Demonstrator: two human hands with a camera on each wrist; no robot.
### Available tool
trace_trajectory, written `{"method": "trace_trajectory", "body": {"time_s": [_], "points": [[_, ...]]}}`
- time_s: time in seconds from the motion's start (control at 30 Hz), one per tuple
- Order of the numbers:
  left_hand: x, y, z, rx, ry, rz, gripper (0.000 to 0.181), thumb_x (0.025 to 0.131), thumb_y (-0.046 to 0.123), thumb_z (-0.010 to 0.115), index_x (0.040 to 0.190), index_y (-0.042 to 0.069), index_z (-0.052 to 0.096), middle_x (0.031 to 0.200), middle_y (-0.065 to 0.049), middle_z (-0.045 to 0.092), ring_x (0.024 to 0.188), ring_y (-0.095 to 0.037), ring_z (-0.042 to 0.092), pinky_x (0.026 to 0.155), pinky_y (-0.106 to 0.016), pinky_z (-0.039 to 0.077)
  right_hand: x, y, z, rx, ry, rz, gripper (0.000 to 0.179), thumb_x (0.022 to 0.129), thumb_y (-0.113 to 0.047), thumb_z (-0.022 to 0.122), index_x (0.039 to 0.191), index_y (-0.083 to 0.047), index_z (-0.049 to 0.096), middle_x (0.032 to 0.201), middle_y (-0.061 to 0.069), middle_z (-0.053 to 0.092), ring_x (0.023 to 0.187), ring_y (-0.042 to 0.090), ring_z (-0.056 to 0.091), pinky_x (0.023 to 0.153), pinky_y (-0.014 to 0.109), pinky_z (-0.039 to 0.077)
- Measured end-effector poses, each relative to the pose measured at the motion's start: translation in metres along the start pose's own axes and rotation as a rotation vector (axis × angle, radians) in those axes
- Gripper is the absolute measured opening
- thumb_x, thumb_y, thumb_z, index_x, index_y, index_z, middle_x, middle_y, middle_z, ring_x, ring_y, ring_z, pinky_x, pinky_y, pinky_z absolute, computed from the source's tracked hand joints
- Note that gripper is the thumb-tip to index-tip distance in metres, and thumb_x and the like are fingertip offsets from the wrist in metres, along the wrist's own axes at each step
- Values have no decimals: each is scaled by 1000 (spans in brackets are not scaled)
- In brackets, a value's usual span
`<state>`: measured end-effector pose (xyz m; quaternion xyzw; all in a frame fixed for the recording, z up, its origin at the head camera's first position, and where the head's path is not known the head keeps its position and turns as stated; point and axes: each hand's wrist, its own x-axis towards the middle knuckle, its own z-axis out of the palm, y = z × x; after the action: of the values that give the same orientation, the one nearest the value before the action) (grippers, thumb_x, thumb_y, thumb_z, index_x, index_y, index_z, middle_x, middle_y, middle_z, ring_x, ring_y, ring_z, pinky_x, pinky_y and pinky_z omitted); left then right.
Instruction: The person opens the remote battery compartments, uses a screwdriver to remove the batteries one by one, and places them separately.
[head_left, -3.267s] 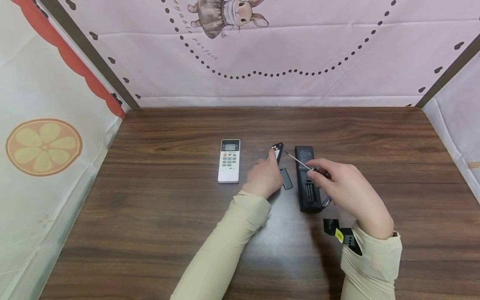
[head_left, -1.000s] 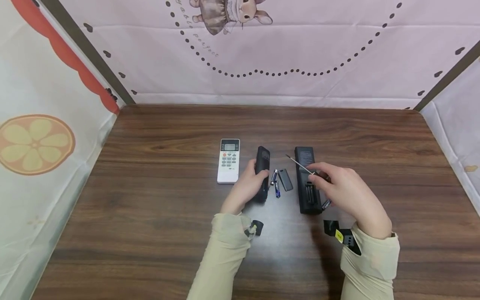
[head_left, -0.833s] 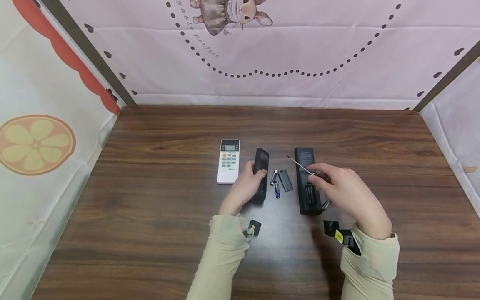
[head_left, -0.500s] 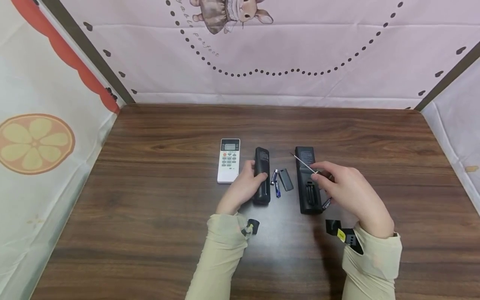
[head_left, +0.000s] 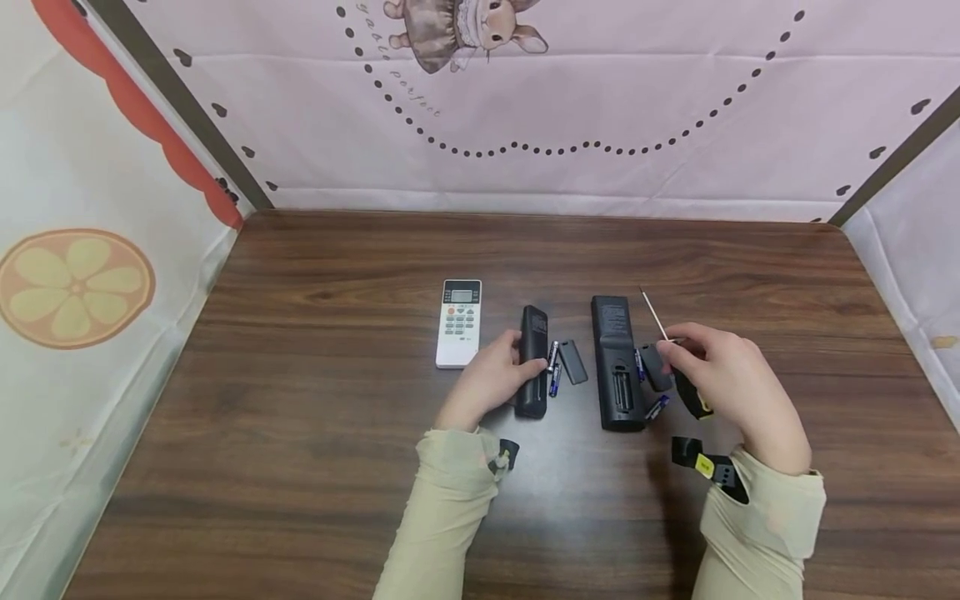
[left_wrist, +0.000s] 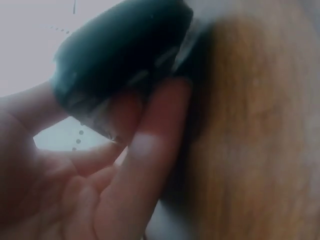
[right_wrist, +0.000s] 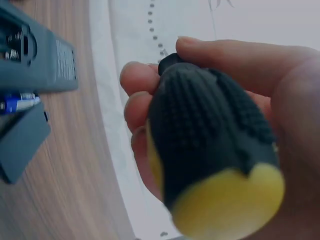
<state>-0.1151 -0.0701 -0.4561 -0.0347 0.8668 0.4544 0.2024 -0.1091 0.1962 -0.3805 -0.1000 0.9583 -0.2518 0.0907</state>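
Just left of 2 batteries [head_left: 555, 382], the smaller black remote [head_left: 534, 333] has its long axis running away from the person; the left hand's [head_left: 483, 382] fingers grip its sides. The right hand's [head_left: 742, 390] fingers curl round a screwdriver [right_wrist: 210, 130], tip pointing far and slightly left above the worktop [head_left: 300, 417].

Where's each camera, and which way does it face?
Head: worn on the head, facing forward and down at the table; left hand, right hand and sleeves show.
Left wrist: worn there, facing the left hand gripping a black remote.
Right wrist: likewise, facing the right hand, fingers round a screwdriver.
Head and right wrist share the screwdriver.
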Motion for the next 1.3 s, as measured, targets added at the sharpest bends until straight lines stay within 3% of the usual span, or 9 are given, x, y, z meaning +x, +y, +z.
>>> {"method": "trace_trajectory", "body": {"time_s": [0.13,0.27,0.47,0.7,0.9,1.3], "points": [[-2,1,0,-31,-20,-43,59,83,33,61,130,7,37,87,-6,61,55,-17,61,51,-30,49,0,11,-2,16,5,26,42,91,-45,43,111,-12,58,88,6,64,83,25,55,65,38,41],[-4,2,1,38,11,-42,58,84,35,59,132,11,37,88,-10,60,53,-18,58,45,-30,48,2,21,-2,28,-16,54,45,91,-44,44,112,-6,56,97,15,62,87,28,55,65,41,44],[-10,1,1,132,25,-4,49,89,37,51,133,21,36,86,-15,57,41,-17,55,35,-29,45,5,27,2,24,-49,85,43,91,-41,46,108,-4,57,96,16,61,85,28,55,65,38,44],[-12,4,1,239,-25,-75,62,90,48,41,143,24,18,62,-7,58,37,-15,54,38,-29,45,8,33,9,20,-87,98,37,90,-38,49,103,-5,59,88,10,60,75,23,52,60,31,40],[-13,6,2,346,-42,-58,64,91,47,39,144,21,14,46,2,56,36,-13,52,42,-30,40,12,45,19,49,-136,119,34,89,-37,52,99,-6,60,85,6,59,74,21,50,61,31,38],[-14,6,1,321,-27,-31,61,90,44,43,142,23,19,45,2,56,35,-13,51,39,-30,39,15,50,26,121,-176,166,34,88,-35,53,100,-4,59,86,8,60,67,16,56,62,31,44]]}}
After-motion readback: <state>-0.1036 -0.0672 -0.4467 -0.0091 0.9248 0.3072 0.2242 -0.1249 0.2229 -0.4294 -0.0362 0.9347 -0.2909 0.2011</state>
